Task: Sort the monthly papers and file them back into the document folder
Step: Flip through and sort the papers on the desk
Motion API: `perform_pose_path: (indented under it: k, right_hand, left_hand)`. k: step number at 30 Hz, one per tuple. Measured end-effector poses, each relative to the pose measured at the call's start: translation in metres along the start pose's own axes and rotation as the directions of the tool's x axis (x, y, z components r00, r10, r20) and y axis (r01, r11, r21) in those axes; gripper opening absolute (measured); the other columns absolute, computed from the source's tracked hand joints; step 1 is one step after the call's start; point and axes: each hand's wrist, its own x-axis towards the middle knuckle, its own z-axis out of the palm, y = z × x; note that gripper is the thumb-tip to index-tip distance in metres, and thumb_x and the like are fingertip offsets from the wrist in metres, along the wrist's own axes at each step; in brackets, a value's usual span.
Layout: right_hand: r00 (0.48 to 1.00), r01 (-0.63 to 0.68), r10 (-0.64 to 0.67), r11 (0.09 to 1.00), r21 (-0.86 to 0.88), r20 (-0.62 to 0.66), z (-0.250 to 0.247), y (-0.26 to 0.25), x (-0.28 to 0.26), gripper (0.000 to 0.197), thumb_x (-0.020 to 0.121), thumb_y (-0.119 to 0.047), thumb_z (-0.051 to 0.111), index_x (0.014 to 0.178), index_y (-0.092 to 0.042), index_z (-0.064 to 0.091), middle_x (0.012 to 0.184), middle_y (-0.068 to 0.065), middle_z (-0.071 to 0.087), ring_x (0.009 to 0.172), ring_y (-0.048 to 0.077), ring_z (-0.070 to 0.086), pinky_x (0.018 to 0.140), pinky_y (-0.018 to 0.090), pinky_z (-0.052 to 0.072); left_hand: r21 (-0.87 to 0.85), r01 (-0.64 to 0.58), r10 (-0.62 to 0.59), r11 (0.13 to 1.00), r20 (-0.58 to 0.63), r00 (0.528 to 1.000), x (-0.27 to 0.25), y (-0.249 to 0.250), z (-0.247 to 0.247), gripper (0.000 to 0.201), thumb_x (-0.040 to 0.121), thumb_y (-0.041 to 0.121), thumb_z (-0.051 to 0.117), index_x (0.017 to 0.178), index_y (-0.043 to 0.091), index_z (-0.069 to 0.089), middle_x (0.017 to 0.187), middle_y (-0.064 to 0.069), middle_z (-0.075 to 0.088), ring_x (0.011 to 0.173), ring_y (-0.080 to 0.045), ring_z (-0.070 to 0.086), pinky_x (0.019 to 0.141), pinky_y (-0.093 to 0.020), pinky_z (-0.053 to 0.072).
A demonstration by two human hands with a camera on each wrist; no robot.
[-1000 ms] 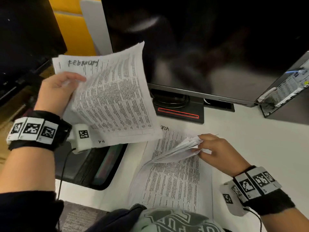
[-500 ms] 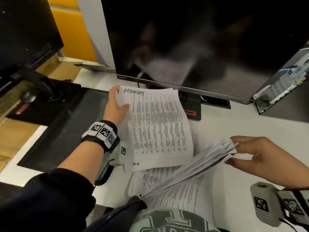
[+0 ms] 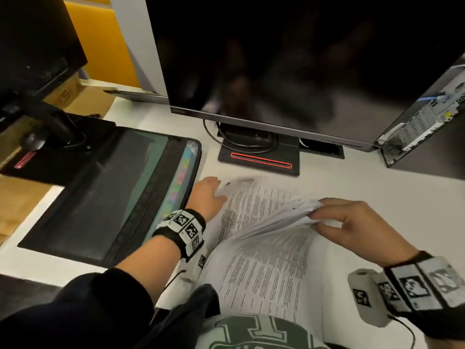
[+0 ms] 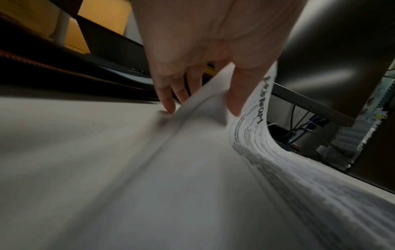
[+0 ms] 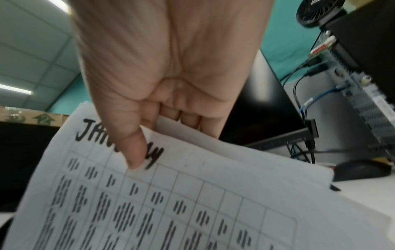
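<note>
A printed sheet headed "February" (image 3: 254, 205) lies on the white desk (image 3: 377, 187). My left hand (image 3: 214, 192) pinches its upper left corner; in the left wrist view the thumb (image 4: 234, 101) and fingers (image 4: 169, 101) curl that February sheet's corner (image 4: 259, 101) upward. My right hand (image 3: 324, 217) holds a stack of papers (image 3: 271, 263) by its far edge, raised and bowed over the February sheet. The right wrist view shows my thumb (image 5: 134, 152) on the stack's top sheet, headed "January" (image 5: 192, 203), fingers beneath. The black document folder (image 3: 105, 197) lies open at the left.
A dark monitor (image 3: 289, 59) on a stand with a red stripe (image 3: 260, 159) stands just behind the papers. A desktop computer (image 3: 425, 124) with cables is at the right, a second monitor base (image 3: 50, 137) at the far left. A black mouse (image 5: 361, 169) lies right.
My left hand has brought the February sheet down from in front of the monitor onto the desk under the lifted stack. My right hand has raised the stack's edge higher.
</note>
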Motion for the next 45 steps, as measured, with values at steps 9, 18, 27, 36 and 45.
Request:
perform_pose_path:
  k: [9, 18, 27, 36, 45]
  right_hand:
    - [1.000, 0.028, -0.028, 1.000, -0.011, -0.001, 0.047, 0.035, 0.018, 0.056, 0.076, -0.006, 0.072, 0.114, -0.042, 0.053, 0.101, -0.019, 0.059, 0.103, -0.006, 0.051, 0.091, 0.003, 0.035]
    - [0.997, 0.078, -0.078, 0.997, 0.000, -0.026, 0.049, 0.043, 0.023, 0.036, 0.075, -0.008, 0.071, 0.100, -0.033, 0.068, 0.098, -0.024, 0.062, 0.100, -0.014, 0.051, 0.090, 0.000, 0.034]
    - [0.998, 0.060, -0.060, 0.998, -0.004, -0.003, 0.051, 0.049, 0.024, 0.029, 0.075, -0.005, 0.072, 0.094, -0.027, 0.075, 0.105, -0.010, 0.067, 0.104, -0.001, 0.053, 0.093, 0.002, 0.034]
    - [0.999, 0.051, -0.052, 0.996, 0.070, 0.000, 0.045, 0.040, 0.031, 0.036, 0.078, -0.012, 0.065, 0.106, -0.035, 0.063, 0.099, -0.033, 0.056, 0.096, -0.015, 0.054, 0.086, 0.002, 0.038]
    - [0.992, 0.007, -0.008, 1.000, 0.010, 0.124, 0.043, 0.036, 0.063, 0.025, 0.083, -0.006, 0.063, 0.104, -0.017, 0.072, 0.102, -0.009, 0.067, 0.094, 0.003, 0.059, 0.086, 0.011, 0.044]
  left_hand:
    - [-0.077, 0.050, -0.038, 0.996, 0.148, 0.988, -0.001, 0.005, 0.000, 0.020, 0.085, 0.010, 0.062, 0.106, 0.012, 0.061, 0.098, -0.007, 0.058, 0.093, -0.022, 0.055, 0.078, -0.027, 0.041]
    - [0.045, -0.099, 0.092, 0.994, 0.127, 0.988, -0.016, 0.018, -0.009, 0.031, 0.094, 0.018, 0.053, 0.121, 0.003, 0.058, 0.133, -0.005, 0.052, 0.118, -0.020, 0.052, 0.092, -0.021, 0.037]
    - [0.134, -0.347, 0.316, 0.928, 0.208, 0.926, -0.036, 0.015, -0.002, 0.054, 0.087, -0.005, 0.042, 0.136, 0.017, 0.049, 0.153, 0.002, 0.028, 0.134, -0.016, 0.040, 0.106, -0.015, 0.026]
    - [-0.151, 0.153, -0.126, 0.977, 0.174, 0.977, -0.018, 0.011, -0.007, 0.060, 0.083, 0.025, 0.070, 0.134, 0.009, 0.041, 0.120, -0.001, 0.055, 0.120, -0.021, 0.052, 0.092, -0.023, 0.040]
    - [-0.100, 0.126, -0.136, 0.987, -0.103, 0.985, -0.007, 0.026, -0.075, 0.033, 0.092, 0.025, 0.058, 0.117, 0.004, 0.062, 0.101, -0.010, 0.066, 0.085, -0.020, 0.059, 0.071, -0.027, 0.045]
